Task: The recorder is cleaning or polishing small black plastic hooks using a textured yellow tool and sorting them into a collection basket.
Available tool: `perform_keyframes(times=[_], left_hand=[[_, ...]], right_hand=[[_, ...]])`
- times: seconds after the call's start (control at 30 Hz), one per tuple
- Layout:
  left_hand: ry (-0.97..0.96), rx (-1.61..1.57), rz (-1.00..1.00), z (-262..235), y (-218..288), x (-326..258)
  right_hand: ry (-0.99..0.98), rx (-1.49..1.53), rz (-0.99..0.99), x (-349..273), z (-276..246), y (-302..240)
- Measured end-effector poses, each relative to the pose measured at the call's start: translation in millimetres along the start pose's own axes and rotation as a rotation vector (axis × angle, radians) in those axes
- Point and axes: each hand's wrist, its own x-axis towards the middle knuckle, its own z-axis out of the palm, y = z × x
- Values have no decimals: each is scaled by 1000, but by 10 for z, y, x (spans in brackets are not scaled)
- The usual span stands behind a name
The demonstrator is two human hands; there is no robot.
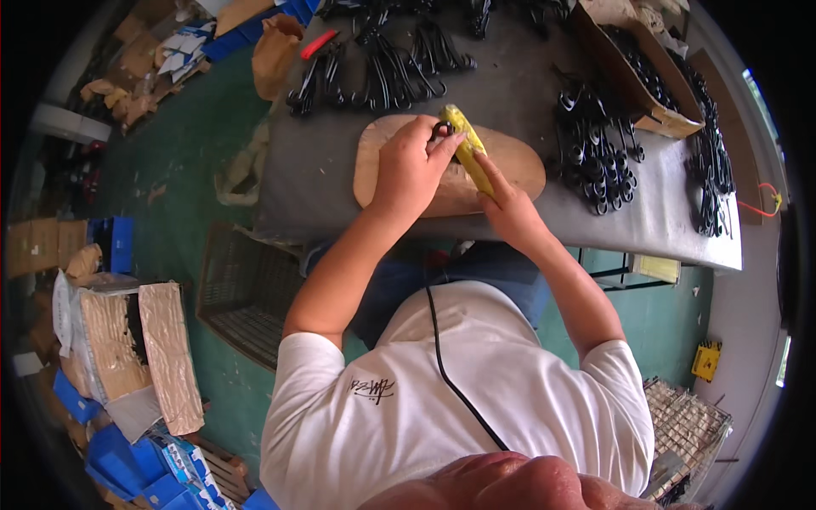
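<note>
Over a brown oval cardboard pad (518, 166) on the grey table, my two hands meet. The fingers of my left hand (408, 166) are closed in a pinch on a small black curved piece (439, 129), mostly hidden by the fingers. A long yellow bar-shaped thing (473, 161) with a worn surface lies slantwise against it, and my right hand (510, 208) is closed around its near part. The left fingertips touch or nearly touch the yellow bar; which one I cannot tell.
Several bunches of black hooked metal pieces (382, 76) lie at the table's far side, and another pile (595, 153) lies right. A cardboard box (680, 123) of black parts stands at the far right. A red-handled tool (319, 44) lies far left. Below left stands a wire crate (242, 293).
</note>
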Motion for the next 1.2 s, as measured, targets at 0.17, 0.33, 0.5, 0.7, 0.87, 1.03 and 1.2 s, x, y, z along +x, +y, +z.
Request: perform_keyframes(times=[0.17, 0.33, 0.5, 0.7, 0.87, 1.03, 1.2], left_hand=[[246, -138, -217, -306, -319, 41], [350, -537, -358, -1049, -1200, 402], [76, -84, -544, -1493, -2235, 451], [96, 761, -256, -1047, -1820, 91], [19, 844, -136, -584, -1634, -165], [38, 918, -12, -854, -1789, -194], [77, 856, 65, -863, -1651, -34]], right_hand=[[324, -185, -387, 12, -60, 201], [688, -643, -541, 147, -424, 223], [1099, -806, -291, 805, -1615, 472], [693, -782, 16, 1493, -2260, 842], [591, -588, 248, 1993, -2490, 1179], [789, 326, -302, 1765, -2443, 1249], [520, 789, -507, 1109, -2326, 574]])
